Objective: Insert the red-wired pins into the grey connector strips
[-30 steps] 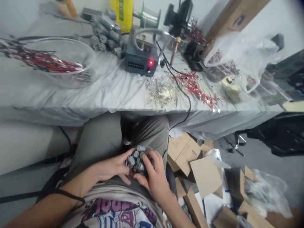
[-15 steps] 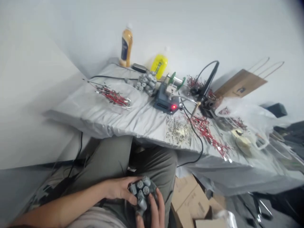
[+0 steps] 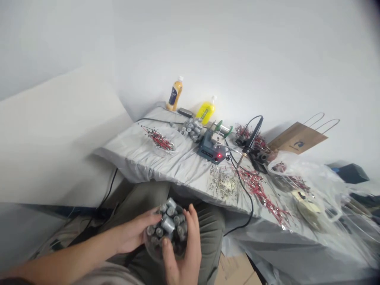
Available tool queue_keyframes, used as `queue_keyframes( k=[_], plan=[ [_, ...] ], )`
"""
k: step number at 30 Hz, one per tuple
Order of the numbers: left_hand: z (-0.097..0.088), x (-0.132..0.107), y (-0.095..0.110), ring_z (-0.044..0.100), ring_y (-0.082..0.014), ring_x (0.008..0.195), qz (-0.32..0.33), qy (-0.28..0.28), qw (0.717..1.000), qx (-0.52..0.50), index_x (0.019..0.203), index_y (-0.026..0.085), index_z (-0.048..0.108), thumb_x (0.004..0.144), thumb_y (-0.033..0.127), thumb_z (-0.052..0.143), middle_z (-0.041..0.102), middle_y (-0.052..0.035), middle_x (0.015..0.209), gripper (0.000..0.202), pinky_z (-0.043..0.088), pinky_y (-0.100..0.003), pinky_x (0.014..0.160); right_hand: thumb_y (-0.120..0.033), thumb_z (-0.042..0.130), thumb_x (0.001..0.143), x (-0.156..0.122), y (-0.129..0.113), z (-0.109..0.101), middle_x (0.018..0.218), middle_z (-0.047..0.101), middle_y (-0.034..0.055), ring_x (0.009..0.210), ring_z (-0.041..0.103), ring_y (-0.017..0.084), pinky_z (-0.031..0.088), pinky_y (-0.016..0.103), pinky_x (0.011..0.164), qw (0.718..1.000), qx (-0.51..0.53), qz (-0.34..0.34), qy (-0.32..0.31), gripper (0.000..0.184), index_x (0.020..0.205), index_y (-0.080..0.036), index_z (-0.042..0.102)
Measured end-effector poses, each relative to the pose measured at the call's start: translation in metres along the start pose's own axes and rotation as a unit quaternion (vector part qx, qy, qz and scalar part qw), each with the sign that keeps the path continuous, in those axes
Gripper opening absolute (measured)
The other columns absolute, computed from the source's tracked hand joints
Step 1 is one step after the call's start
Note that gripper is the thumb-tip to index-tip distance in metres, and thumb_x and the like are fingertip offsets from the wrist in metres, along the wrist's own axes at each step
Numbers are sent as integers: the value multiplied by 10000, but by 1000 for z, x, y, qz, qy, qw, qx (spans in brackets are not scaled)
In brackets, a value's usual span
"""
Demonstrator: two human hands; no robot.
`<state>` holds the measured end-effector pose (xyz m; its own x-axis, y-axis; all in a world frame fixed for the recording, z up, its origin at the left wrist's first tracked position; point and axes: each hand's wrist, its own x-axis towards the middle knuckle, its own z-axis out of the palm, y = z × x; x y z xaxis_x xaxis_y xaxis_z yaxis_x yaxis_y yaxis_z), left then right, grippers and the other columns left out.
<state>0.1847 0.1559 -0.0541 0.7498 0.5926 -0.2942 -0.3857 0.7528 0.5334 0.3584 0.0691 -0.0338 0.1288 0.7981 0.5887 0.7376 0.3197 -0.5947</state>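
A clear round plastic bowl [image 3: 152, 251] heaped with small silver cylindrical motors [image 3: 168, 225] is between my hands, over my lap. My left hand [image 3: 138, 229] grips its left side, with the thumb lying over the rim by the motors. Around the right side curls my right hand [image 3: 185, 253], its thumb against the near motors and its fingers along the far right side. The bowl's underside is hidden. On the covered table [image 3: 142, 166] ahead, more motors [image 3: 190, 128] lie in a pile beside a soldering station [image 3: 209, 148] with a red light lit.
Red and black wires [image 3: 160, 139] lie at the table's left, more red wires [image 3: 261, 194] at the right. Two bottles, orange [image 3: 174, 95] and yellow [image 3: 205, 112], stand behind. A black cable [image 3: 251, 198] hangs over the front edge. A paper bag [image 3: 298, 138] and plastic bag [image 3: 314, 174] are at right.
Both hands have risen with the bowl, which now shows more clearly. My right hand has shifted from over the motors to the bowl's right side. The camera view has tilted up.
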Motion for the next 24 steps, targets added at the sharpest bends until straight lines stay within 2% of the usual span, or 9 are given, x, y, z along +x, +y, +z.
queue_keyframes(
  k=[3, 5, 8, 12, 14, 15, 17, 20, 24],
  plan=[
    [29, -24, 43, 755, -293, 1100, 30, 2, 1000, -1, 1346, 247, 752, 840, 483, 922, 805, -97, 1192, 583, 586, -342, 958, -478, 600, 1060, 35, -33, -8, 1791, 253, 227, 1553, 497, 437, 579, 639, 1140, 997, 72, -6, 10, 757, 1712, -239, 300],
    [49, -39, 70, 775, -266, 1022, 49, 9, 999, 5, 1350, 257, 748, 823, 494, 937, 814, -82, 1184, 608, 597, -298, 870, -553, 556, 1077, 61, -52, -12, 1799, 213, 221, 1584, 449, 443, 543, 669, 1168, 994, 103, -23, 12, 770, 1725, -260, 261],
    [73, -58, 104, 788, -295, 963, 60, 46, 997, 27, 1360, 224, 733, 815, 544, 929, 828, -94, 1142, 662, 626, -336, 821, -691, 462, 1077, 100, -76, -20, 1800, 182, 218, 1618, 383, 456, 504, 710, 1184, 986, 153, -53, 29, 816, 1740, -294, 202],
    [96, -77, 147, 799, -350, 993, 85, 42, 994, 59, 1446, 151, 659, 905, 564, 831, 830, -139, 1119, 701, 664, -420, 833, -666, 425, 1094, 128, -88, -27, 1798, 167, 207, 1565, 456, 459, 473, 736, 1185, 956, 227, -86, 165, 683, 1659, -290, 357],
    [108, -84, 170, 801, -336, 1027, 124, 47, 988, 80, 1496, 154, 610, 966, 522, 767, 824, -141, 1143, 664, 679, -412, 832, -557, 462, 1110, 120, -79, -20, 1754, 266, 216, 1469, 560, 431, 480, 723, 1169, 941, 235, -74, 233, 558, 1585, -263, 458],
    [115, -87, 183, 800, -329, 1054, 141, 42, 985, 93, 1514, 175, 593, 992, 507, 730, 819, -136, 1169, 634, 686, -411, 832, -490, 486, 1111, 110, -71, -12, 1719, 324, 218, 1403, 615, 401, 504, 693, 1148, 938, 234, -58, 249, 501, 1554, -256, 492],
    [128, -89, 207, 794, -359, 1089, 176, 27, 977, 120, 1527, 229, 574, 1026, 497, 632, 810, -129, 1203, 571, 705, -500, 816, -367, 542, 1094, 78, -47, 11, 1650, 416, 209, 1271, 691, 321, 585, 568, 1060, 943, 224, -5, 244, 433, 1508, -241, 537],
    [144, -80, 244, 773, -366, 1155, 240, 55, 957, 155, 1503, 238, 575, 1057, 485, 526, 794, -113, 1248, 512, 691, -594, 892, -345, 595, 1078, 18, -2, 54, 1581, 503, 195, 1114, 747, 235, 636, 396, 923, 962, 211, 73, 157, 379, 1440, -234, 591],
    [148, -47, 295, 729, -361, 1216, 346, 102, 909, 211, 1460, 235, 596, 976, 530, 630, 791, -89, 1248, 568, 654, -582, 980, -446, 676, 1038, -41, 56, 88, 1464, 647, 200, 945, 773, 205, 658, 333, 857, 973, 180, 143, 21, 374, 1300, -185, 732]
  ],
)
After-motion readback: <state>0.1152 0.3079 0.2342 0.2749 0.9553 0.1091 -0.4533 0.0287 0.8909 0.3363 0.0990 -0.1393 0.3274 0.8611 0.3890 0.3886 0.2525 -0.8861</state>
